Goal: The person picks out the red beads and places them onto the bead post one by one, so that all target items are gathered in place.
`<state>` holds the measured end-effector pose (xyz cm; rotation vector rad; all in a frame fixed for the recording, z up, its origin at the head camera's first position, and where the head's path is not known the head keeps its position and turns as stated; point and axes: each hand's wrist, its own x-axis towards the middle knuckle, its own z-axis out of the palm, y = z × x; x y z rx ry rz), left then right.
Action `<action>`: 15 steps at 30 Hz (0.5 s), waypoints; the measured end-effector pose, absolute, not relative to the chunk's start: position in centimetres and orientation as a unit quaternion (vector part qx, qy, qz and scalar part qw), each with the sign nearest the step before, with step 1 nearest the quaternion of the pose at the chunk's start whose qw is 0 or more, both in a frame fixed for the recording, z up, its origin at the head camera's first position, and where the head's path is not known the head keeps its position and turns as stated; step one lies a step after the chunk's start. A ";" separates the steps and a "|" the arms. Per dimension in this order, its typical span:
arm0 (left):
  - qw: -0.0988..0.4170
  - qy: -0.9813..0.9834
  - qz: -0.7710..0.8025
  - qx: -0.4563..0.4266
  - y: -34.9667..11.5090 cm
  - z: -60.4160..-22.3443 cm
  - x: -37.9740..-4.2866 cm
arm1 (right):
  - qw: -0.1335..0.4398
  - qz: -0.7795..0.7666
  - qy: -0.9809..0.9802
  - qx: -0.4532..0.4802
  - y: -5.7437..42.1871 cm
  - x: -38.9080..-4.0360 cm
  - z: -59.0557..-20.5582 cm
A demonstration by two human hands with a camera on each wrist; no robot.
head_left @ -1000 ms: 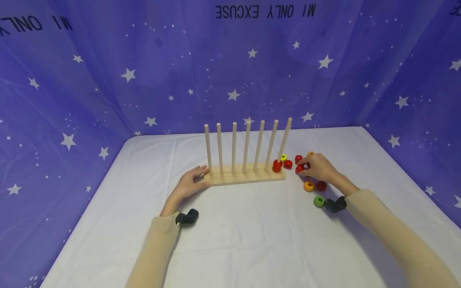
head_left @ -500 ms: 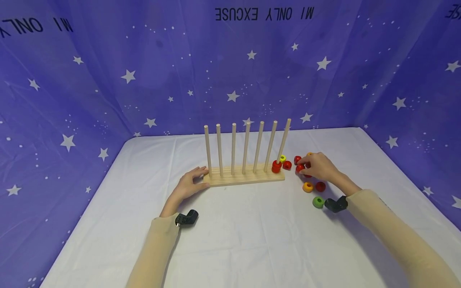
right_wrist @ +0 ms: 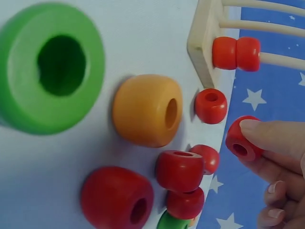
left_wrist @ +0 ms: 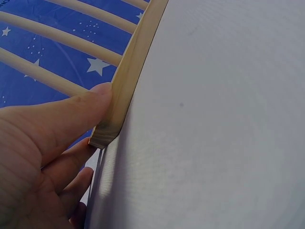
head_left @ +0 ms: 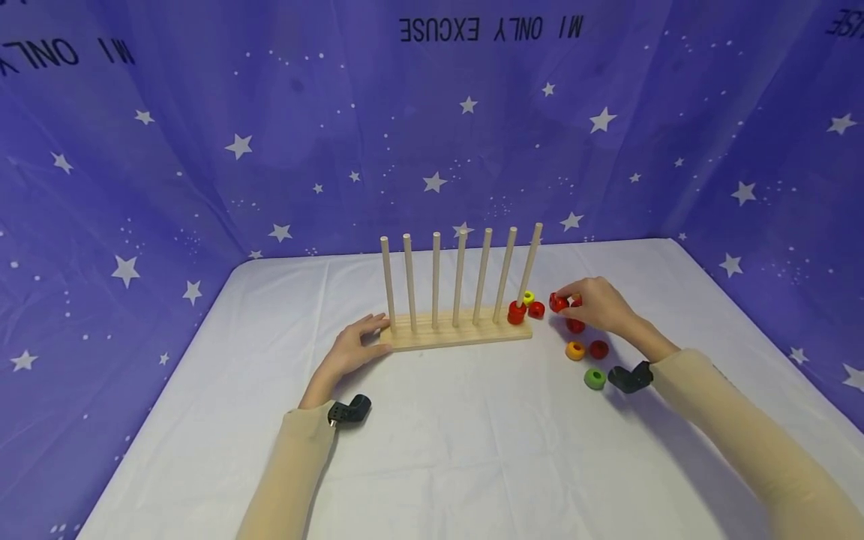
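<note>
A wooden peg stand [head_left: 459, 339] with several upright rods lies across the table. Two red beads [right_wrist: 237, 53] sit stacked on its rightmost rod. At the stand's left end, my left hand [head_left: 349, 349] grips the base, with the thumb [left_wrist: 101, 93] on the front face and the other fingers behind the end. My right hand [head_left: 599, 306] pinches a red bead [right_wrist: 233, 136] between thumb and fingers, raised over the table, its hole showing in the right wrist view. Another loose red bead [head_left: 536, 310] lies between this hand and the stand.
Right of the stand are more loose beads: a yellow one [head_left: 529, 298], an orange one [head_left: 575, 350], a green one [head_left: 595, 379] and several red ones [right_wrist: 180, 171]. A second green bead [right_wrist: 172, 221] shows partly. Behind the white table hangs a blue starry curtain [head_left: 378, 150].
My right hand has raised the pinched red bead from among the loose beads and shifted it slightly up and left. My left hand stays on the stand. The head view has tilted slightly.
</note>
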<state>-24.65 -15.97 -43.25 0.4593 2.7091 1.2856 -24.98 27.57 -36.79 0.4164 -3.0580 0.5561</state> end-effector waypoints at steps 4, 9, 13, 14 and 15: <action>0.055 0.892 0.425 0.147 -16.0 -43.3 -24.5 | 0.023 0.177 -0.974 0.141 27.4 -24.9 -36.4; 0.056 0.891 0.426 0.146 -15.9 -43.6 -24.5 | 0.048 0.182 -0.971 0.149 27.2 -24.7 -35.5; 0.054 0.891 0.426 0.146 -15.9 -43.6 -24.6 | 0.083 0.180 -0.968 0.155 27.0 -24.8 -34.8; 0.053 0.890 0.428 0.145 -15.9 -43.6 -24.6 | 0.090 0.180 -0.967 0.156 26.9 -24.7 -34.7; 0.052 0.891 0.427 0.147 -16.0 -43.5 -24.7 | 0.097 0.177 -0.967 0.156 26.9 -24.7 -34.5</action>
